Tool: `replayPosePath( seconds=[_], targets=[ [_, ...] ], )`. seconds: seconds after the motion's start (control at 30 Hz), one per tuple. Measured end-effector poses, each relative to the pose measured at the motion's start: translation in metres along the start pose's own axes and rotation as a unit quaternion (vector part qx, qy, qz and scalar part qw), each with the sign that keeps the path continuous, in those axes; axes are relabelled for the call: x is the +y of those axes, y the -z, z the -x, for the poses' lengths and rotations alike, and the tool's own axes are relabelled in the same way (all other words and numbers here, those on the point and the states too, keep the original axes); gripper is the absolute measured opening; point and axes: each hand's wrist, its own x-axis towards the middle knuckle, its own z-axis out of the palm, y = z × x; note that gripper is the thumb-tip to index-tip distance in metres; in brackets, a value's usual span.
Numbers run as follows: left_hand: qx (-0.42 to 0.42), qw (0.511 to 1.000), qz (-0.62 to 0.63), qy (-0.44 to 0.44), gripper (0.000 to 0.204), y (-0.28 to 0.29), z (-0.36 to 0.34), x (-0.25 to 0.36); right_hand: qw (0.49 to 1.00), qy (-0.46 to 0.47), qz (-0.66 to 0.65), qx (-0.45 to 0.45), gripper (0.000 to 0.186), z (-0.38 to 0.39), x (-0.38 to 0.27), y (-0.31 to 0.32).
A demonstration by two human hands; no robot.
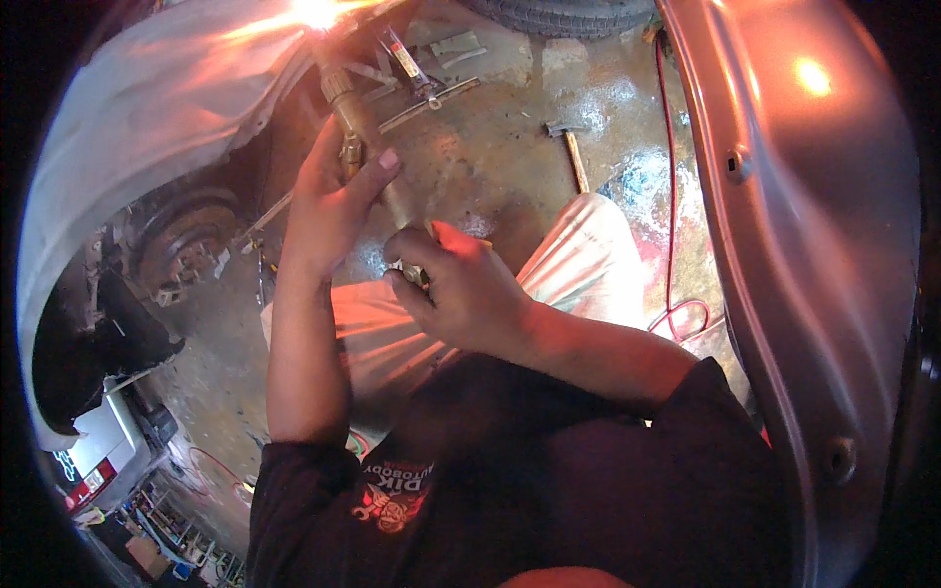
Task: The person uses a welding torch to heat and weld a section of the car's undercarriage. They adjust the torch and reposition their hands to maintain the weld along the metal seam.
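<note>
We find open room for the right hand [470, 292] above the floor [470, 162] between the brass-coloured tool [365, 127] and the hammer [575, 162], bounded below by the raised knee [593, 240]. We note the pale curved panel [167, 127] obstructing the left hand's [333, 211] outer side, and the brownish panel [814, 245] obstructing the far right.

One head-worn fisheye view — from close above the left hand [331, 208] and right hand [472, 294], downward to the floor [480, 147].

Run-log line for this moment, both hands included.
left hand: gripping torch | right hand: curled round torch's rear | bright glow: at pale panel | hammer: on floor
</note>
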Motion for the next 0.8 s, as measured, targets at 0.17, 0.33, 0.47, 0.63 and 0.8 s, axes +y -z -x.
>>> replayPosePath(
  seconds=[0.17,0.33,0.47,0.63,0.8],
  targets=[
    [-0.002,0.999,0.049,0.002,0.061,-0.0012,0.0020,0.0033,1.000,0.017,0.000,0.003,0.020,-0.0020,0.0025,-0.0026],
    [-0.011,0.999,0.044,-0.016,0.059,0.0014,0.0001,-0.0005,1.000,0.007,0.003,-0.008,0.020,-0.0025,-0.0005,-0.0007],
    [-0.022,0.998,0.049,-0.015,0.051,0.0010,-0.0012,0.0014,1.000,0.003,0.011,-0.008,0.020,-0.0023,-0.0004,0.0008],
    [-0.012,0.998,0.053,-0.013,0.050,0.0006,0.0004,0.0045,1.000,0.016,0.001,0.001,0.021,-0.0038,0.0004,-0.0019],
    [-0.020,0.998,0.055,0.013,0.059,0.0021,0.0001,0.0016,1.000,0.003,-0.008,-0.019,0.025,-0.0030,0.0037,-0.0019]
  ],
)
